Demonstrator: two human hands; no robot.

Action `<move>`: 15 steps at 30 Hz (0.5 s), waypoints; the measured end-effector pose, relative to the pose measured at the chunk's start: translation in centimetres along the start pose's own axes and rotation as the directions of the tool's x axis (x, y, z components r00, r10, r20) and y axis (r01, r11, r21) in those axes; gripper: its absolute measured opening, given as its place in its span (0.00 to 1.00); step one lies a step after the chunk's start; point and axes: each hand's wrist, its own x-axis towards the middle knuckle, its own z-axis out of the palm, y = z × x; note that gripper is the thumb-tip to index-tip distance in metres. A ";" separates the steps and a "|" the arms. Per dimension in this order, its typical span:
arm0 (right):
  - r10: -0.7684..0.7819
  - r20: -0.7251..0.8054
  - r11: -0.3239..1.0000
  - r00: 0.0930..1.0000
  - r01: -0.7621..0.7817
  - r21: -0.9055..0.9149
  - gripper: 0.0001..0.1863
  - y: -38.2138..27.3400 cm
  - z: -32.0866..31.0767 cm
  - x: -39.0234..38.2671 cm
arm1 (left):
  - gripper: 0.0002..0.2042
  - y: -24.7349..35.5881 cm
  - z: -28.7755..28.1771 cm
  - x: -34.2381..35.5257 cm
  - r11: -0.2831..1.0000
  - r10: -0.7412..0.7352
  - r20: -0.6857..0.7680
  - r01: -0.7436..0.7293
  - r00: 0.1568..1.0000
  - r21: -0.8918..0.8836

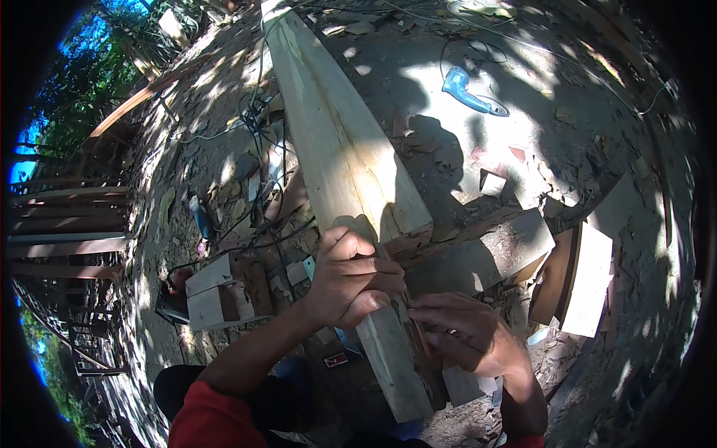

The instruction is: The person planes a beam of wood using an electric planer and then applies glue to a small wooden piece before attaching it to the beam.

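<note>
A short wooden board slants up from near my body, its far end against the near end of a long, thick timber beam. My left hand is closed round the board's far part, fingers bent over it and thumb pointing right. At the board's right edge is my right hand, its fingers drawn together and their tips against the wood. Whatever small thing may be between those fingers is hidden. Sunlight falls on the beam's near part, while much of the board lies in shade.
A blue corded power tool lies on the sunlit ground at far right. Wood blocks stand right and left. Another blue-handled tool lies left, near tangled black cables. A small red box sits below my left hand.
</note>
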 end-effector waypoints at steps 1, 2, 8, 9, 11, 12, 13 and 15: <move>-0.003 -0.003 1.000 1.000 0.003 -0.005 0.21 -0.1 0.0 0.0 | 0.22 0.0 0.0 0.0 1.000 -0.003 -0.003 0.003 1.000 0.003; -0.006 -0.006 1.000 1.000 0.006 -0.010 0.21 -0.2 -0.1 0.0 | 0.22 0.1 0.1 0.0 1.000 -0.006 -0.006 0.006 1.000 0.005; -0.013 0.010 1.000 1.000 0.013 -0.018 0.21 -0.3 -0.2 -0.1 | 0.23 0.0 0.2 0.0 1.000 -0.001 -0.019 0.001 1.000 -0.011; -0.014 0.013 1.000 1.000 0.014 -0.009 0.21 -0.2 -0.2 0.0 | 0.24 0.0 0.1 0.0 1.000 0.001 -0.016 -0.001 1.000 -0.006; -0.018 0.020 1.000 1.000 0.018 0.010 0.21 0.0 -0.1 0.1 | 0.24 0.0 0.0 -0.3 1.000 -0.005 0.001 0.005 1.000 0.006; -0.011 0.018 1.000 1.000 0.011 0.017 0.21 -0.1 -0.1 0.0 | 0.24 0.0 0.0 -0.3 1.000 -0.003 0.004 0.003 1.000 0.006; -0.005 0.016 1.000 1.000 0.005 0.024 0.22 -0.2 -0.2 0.0 | 0.25 0.0 0.0 -0.2 1.000 -0.002 -0.001 0.002 1.000 0.010; 0.006 0.013 1.000 1.000 -0.006 0.029 0.22 -0.4 -0.2 -0.1 | 0.25 0.1 0.1 0.0 1.000 0.000 -0.012 0.001 1.000 0.018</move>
